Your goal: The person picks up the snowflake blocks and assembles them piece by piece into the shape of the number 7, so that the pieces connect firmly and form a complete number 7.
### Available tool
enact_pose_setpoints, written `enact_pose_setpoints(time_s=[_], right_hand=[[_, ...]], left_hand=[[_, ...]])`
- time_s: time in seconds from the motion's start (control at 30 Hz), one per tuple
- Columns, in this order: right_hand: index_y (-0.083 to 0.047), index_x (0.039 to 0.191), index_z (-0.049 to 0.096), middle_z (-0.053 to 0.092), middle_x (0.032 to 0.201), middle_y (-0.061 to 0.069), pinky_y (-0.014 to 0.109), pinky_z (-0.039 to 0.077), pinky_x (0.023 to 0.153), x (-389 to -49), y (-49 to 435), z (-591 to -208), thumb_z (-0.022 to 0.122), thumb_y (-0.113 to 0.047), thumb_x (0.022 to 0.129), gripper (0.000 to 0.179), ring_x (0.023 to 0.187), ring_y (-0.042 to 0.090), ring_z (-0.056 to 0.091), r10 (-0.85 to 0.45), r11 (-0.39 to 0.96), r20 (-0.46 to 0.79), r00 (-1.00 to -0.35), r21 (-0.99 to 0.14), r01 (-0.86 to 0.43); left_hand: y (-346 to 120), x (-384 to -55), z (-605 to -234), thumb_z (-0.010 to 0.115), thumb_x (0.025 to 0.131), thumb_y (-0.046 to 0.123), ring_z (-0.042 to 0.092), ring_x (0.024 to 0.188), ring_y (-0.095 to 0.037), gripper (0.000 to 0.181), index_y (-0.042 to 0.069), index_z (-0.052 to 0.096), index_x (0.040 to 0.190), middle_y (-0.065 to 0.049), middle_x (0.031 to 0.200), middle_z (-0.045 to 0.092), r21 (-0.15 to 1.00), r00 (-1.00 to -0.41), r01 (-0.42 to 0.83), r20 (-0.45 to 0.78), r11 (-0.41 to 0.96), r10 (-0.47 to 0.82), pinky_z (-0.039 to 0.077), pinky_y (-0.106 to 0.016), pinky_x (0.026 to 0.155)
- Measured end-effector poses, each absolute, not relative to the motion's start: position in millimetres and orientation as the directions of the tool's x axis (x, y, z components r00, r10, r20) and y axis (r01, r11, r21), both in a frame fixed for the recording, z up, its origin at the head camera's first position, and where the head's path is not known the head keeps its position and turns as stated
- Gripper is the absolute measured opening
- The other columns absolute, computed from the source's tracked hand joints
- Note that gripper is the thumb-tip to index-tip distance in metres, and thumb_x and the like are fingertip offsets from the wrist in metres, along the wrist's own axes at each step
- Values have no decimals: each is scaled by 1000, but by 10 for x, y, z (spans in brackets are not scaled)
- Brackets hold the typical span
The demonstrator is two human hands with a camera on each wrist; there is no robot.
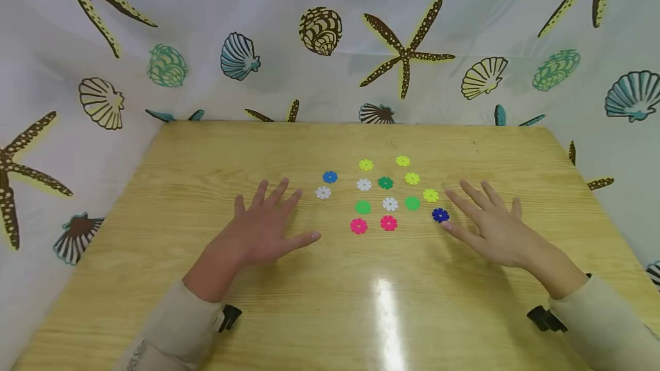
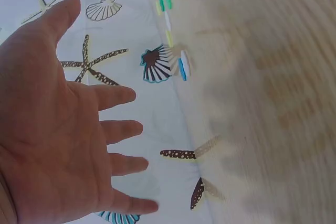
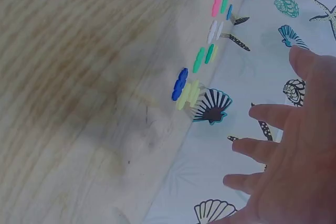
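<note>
Several small flat notched plastic discs lie loosely grouped on the wooden table. Nearest my left hand are a light blue disc and a white disc. That hand is palm down above the wood, fingers spread, holding nothing. On the other side, my right hand is spread too, also holding nothing, its thumb tip overlapping the edge of a dark blue disc in the head view. Between the hands sit two pink discs, two light green discs, a dark green disc and several yellow discs.
White cloth printed with starfish and shells hangs behind the table and along both sides. A bright light reflection shows on the front of the tabletop. Black straps or clips stick out at both sleeve cuffs.
</note>
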State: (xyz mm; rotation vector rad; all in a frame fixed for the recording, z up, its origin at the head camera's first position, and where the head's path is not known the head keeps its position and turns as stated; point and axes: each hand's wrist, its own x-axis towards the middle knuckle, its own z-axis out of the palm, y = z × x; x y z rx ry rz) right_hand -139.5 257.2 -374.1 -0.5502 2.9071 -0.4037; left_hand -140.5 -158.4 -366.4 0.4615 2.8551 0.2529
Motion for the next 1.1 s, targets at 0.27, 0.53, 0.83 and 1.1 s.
enact_pose_setpoints(time_s=[0.27, 0.53, 0.83, 1.1], right_hand=[[-11, 151, 45, 46, 150, 21, 75, 31, 105, -1433, 2579, -3779, 51, -45, 103, 59, 137, 48, 39, -435, 867, 18, -900, -262, -424], [-9, 142, 57, 57, 130, 20, 50, 54, 85, -1492, 2532, -3795, 61, -40, 99, 53, 115, 35, 55, -437, 849, 35, -899, -315, -425], [-10, 135, 64, 64, 114, 13, 28, 47, 62, -1536, 2516, -3873, 71, -33, 94, 48, 79, 17, 55, -412, 857, 14, -911, -335, -392], [-9, 129, 69, 68, 103, 11, 28, 46, 59, -1675, 2547, -3962, 78, -25, 88, 45, 68, 15, 54, -346, 849, -13, -938, -429, -308]], left_hand=[[-1588, -1477, -3612, 52, 86, 76, 12, 152, -47, 100, 15, 25, 160, -17, 167, 16, 223, -915, 312, -193, 924, 355, 22, -79, 110], [-1610, -1558, -3633, 56, 87, 73, 37, 142, -46, 97, 9, 33, 156, -22, 156, 37, 226, -918, 309, -182, 924, 352, 36, -70, 108], [-1542, -1692, -3707, 64, 92, 55, 55, 128, -38, 81, 5, 42, 151, -21, 143, 52, 325, -909, 284, -206, 902, 361, 50, -56, 101], [-1607, -1867, -3837, 67, 95, 39, 63, 109, -29, 65, 2, 50, 145, -16, 123, 66, 466, -902, 223, -234, 856, 362, 55, -44, 89]])
